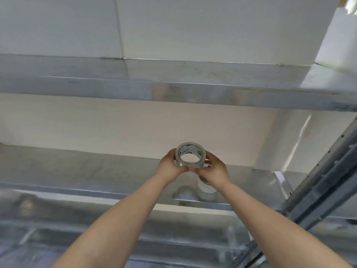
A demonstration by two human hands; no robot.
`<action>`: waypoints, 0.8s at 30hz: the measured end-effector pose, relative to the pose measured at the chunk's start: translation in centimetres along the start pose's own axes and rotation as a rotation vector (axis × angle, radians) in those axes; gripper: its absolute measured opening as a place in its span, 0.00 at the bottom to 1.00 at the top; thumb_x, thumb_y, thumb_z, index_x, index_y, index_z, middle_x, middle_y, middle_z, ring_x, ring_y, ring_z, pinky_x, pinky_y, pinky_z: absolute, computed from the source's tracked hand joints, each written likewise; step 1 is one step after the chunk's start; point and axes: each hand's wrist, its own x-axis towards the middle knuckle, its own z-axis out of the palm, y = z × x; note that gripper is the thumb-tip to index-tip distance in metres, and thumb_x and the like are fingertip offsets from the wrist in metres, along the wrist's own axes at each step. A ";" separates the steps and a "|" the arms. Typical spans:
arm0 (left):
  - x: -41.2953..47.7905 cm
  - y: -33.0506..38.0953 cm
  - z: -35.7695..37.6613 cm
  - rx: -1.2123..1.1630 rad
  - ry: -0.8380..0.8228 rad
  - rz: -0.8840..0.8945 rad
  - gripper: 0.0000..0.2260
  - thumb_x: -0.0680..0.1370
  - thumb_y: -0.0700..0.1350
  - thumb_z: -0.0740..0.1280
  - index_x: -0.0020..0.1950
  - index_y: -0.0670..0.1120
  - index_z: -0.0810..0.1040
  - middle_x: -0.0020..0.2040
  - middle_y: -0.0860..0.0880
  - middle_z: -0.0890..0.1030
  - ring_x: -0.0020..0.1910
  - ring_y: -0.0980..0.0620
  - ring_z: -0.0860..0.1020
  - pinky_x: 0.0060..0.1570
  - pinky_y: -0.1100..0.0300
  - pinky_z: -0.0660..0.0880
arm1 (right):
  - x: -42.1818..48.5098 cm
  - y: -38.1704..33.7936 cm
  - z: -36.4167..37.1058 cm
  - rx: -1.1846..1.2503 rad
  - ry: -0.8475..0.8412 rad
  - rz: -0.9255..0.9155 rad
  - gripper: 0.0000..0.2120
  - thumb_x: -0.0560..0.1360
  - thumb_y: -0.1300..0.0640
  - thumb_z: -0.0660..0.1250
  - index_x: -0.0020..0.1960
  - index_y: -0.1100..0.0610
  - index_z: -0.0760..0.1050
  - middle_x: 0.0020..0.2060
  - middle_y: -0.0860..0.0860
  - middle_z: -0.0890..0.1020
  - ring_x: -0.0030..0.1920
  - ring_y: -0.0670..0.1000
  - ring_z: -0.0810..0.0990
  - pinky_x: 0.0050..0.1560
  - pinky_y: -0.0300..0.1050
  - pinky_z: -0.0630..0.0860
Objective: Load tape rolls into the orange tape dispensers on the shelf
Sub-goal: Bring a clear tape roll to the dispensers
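Note:
A roll of clear tape (180, 163) with a green-and-white printed core is held up in front of me over the metal shelf. My left hand (170, 165) grips its left side and my right hand (214, 170) pinches its lower right edge, where a loose end seems to lift. Both arms reach forward from the bottom of the view. Another white roll (205, 187) stands on the shelf just below my right hand, partly hidden by it. No orange tape dispenser is in view.
Shiny metal shelves (96, 171) run across the view, one above (173, 88) and one at hand height. White boxes (193, 28) fill the upper shelf. A perforated metal upright (324, 180) slants along the right side.

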 end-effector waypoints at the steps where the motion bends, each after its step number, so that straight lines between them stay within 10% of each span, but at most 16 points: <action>1: -0.4 -0.7 -1.6 0.010 0.031 -0.013 0.29 0.61 0.48 0.80 0.59 0.50 0.74 0.50 0.54 0.78 0.49 0.53 0.77 0.47 0.61 0.72 | 0.1 -0.9 1.4 0.010 -0.032 -0.021 0.32 0.55 0.40 0.78 0.56 0.44 0.74 0.49 0.42 0.81 0.48 0.44 0.79 0.47 0.37 0.73; 24: -14.0 -16.1 -37.8 -0.106 0.447 -0.179 0.28 0.62 0.39 0.79 0.58 0.53 0.72 0.55 0.51 0.80 0.58 0.50 0.77 0.61 0.54 0.74 | -6.4 -21.8 37.0 0.151 -0.466 -0.250 0.31 0.59 0.51 0.80 0.60 0.53 0.74 0.50 0.47 0.81 0.49 0.47 0.78 0.49 0.36 0.70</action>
